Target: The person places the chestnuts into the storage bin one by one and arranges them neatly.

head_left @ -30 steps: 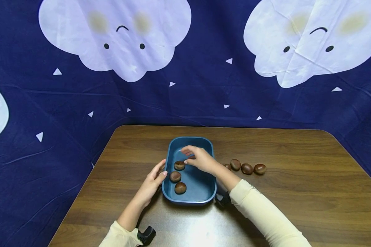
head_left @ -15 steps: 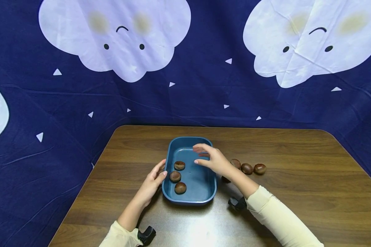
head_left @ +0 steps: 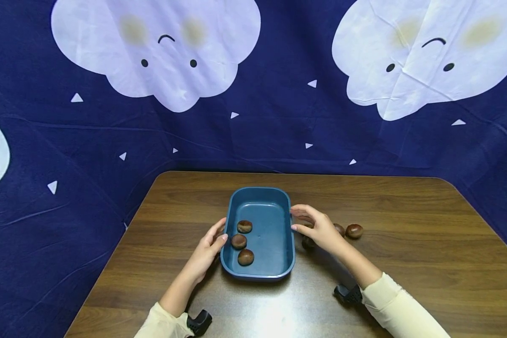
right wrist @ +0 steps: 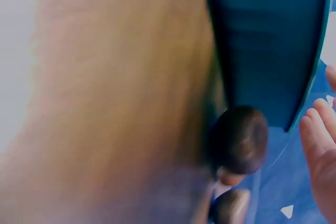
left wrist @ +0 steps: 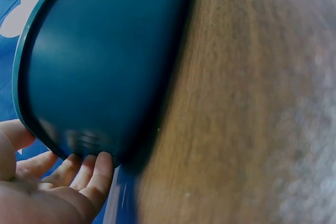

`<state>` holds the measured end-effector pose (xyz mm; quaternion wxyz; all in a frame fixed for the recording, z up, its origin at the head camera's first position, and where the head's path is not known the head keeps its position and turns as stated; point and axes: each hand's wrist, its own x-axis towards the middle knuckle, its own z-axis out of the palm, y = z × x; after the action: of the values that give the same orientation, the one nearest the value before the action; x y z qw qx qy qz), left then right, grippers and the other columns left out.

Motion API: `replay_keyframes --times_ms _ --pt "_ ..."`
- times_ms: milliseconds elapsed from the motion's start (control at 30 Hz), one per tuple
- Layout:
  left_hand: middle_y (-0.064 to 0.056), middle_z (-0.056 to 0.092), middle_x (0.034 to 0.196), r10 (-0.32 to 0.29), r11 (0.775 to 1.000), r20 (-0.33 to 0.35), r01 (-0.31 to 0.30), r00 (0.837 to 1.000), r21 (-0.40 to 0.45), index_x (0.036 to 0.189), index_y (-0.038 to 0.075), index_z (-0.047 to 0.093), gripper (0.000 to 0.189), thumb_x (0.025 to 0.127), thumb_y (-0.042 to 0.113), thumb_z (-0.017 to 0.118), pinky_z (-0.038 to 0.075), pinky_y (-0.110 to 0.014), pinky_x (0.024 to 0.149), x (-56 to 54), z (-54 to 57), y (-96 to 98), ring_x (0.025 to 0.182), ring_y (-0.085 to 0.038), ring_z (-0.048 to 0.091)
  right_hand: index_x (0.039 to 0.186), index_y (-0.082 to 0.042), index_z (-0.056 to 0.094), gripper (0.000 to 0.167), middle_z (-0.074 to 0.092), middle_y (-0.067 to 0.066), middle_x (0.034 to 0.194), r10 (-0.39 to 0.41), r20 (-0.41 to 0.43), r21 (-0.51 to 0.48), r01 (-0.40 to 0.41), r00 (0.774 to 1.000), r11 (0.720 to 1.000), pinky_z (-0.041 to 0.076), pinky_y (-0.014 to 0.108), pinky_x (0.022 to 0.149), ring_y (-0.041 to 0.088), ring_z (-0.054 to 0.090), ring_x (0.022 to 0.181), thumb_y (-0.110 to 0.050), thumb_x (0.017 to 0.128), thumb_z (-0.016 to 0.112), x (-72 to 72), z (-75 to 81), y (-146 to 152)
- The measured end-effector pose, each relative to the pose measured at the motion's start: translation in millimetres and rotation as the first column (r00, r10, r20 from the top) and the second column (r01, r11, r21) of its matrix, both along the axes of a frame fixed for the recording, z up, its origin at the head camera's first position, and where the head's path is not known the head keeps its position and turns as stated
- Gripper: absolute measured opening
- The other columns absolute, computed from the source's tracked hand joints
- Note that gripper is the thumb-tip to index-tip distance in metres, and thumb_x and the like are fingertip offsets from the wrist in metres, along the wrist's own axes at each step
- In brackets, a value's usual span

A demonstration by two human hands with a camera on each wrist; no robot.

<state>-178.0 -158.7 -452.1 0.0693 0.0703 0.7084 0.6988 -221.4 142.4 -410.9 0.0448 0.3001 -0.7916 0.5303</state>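
Note:
A blue rectangular container [head_left: 272, 244] stands on the table, with three brown chestnuts [head_left: 246, 257] along the left part of its floor. My left hand [head_left: 207, 252] rests its fingertips on the container's outer left wall, thumb near the rim; the left wrist view shows the fingers [left wrist: 98, 179] touching that wall. Just past the right rim is my right hand [head_left: 318, 230], holding nothing, thumb and fingers apart. Several more chestnuts [head_left: 354, 231] lie on the table to the right, some partly hidden by this hand. One chestnut [right wrist: 242, 140] appears close to the container wall in the right wrist view.
The wooden table [head_left: 426, 244] extends to the right and in front of the container. Behind it hangs a dark blue cloth [head_left: 279, 131] with white clouds. A black wrist device [head_left: 199, 323] is on the left arm, another [head_left: 348, 294] on the right.
My right hand has moved right, from above the container's inside to just outside its right rim. The left hand, the container and the three chestnuts in it have stayed put.

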Motion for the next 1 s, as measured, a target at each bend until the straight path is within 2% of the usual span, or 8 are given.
replay_keyframes --times_ms 233,333,500,700,1000 --pt "-0.015 0.033 0.139 -0.001 1.0 -0.001 0.001 1.0 -0.001 0.14 0.01 0.03 0.049 0.094 0.016 0.047 0.028 -0.047 0.098 -1.4 0.6 0.5 0.123 -0.03 0.035 0.116 0.004 0.051 0.041 0.056 0.021 0.112 -0.062 0.038 0.047 0.061 0.997 0.997 0.043 0.045 0.084 0.037 0.054 0.102 0.0 0.078 0.066 -7.4 -32.3 24.3" --pt "-0.015 0.033 0.139 0.0 1.0 0.002 0.0 1.0 -0.004 0.14 0.01 0.03 0.049 0.094 0.016 0.047 0.028 -0.047 0.098 -1.2 0.7 0.5 0.123 -0.03 0.034 0.115 0.004 0.053 0.04 0.058 0.019 0.111 -0.069 0.03 0.082 0.066 0.997 0.994 0.043 0.042 0.084 0.033 0.055 0.101 -0.005 0.079 0.067 -8.3 -39.3 31.1" --pt "-0.016 0.033 0.139 0.003 1.0 0.003 -0.003 1.0 -0.008 0.139 0.009 0.03 0.048 0.095 0.016 0.046 0.027 -0.047 0.098 0.0 0.7 0.1 0.124 -0.03 0.033 0.111 0.005 0.055 0.034 0.06 0.019 0.105 -0.094 0.022 0.152 0.09 0.995 0.984 0.043 0.042 0.084 0.031 0.056 0.098 -0.002 0.08 0.065 -2.3 -43.1 37.0" --pt "-0.017 0.033 0.138 0.005 1.0 0.001 -0.005 1.0 -0.01 0.14 0.009 0.029 0.049 0.095 0.017 0.046 0.027 -0.047 0.098 0.6 0.1 0.0 0.124 -0.032 0.033 0.105 0.012 0.055 0.028 0.06 0.025 0.099 -0.093 -0.002 0.163 0.092 0.996 0.982 0.043 0.049 0.08 0.039 0.056 0.093 0.01 0.078 0.062 9.5 -33.8 36.3" --pt "-0.016 0.033 0.138 -0.005 1.0 -0.005 0.005 1.0 0.001 0.14 0.011 0.029 0.049 0.094 0.017 0.047 0.027 -0.047 0.099 -0.1 -2.2 -1.1 0.124 -0.03 0.034 0.105 -0.002 0.062 0.028 0.062 0.007 0.105 -0.084 0.02 0.207 0.078 0.996 0.975 0.048 0.029 0.077 0.015 0.059 0.092 -0.009 0.079 0.068 7.5 -56.8 47.2"
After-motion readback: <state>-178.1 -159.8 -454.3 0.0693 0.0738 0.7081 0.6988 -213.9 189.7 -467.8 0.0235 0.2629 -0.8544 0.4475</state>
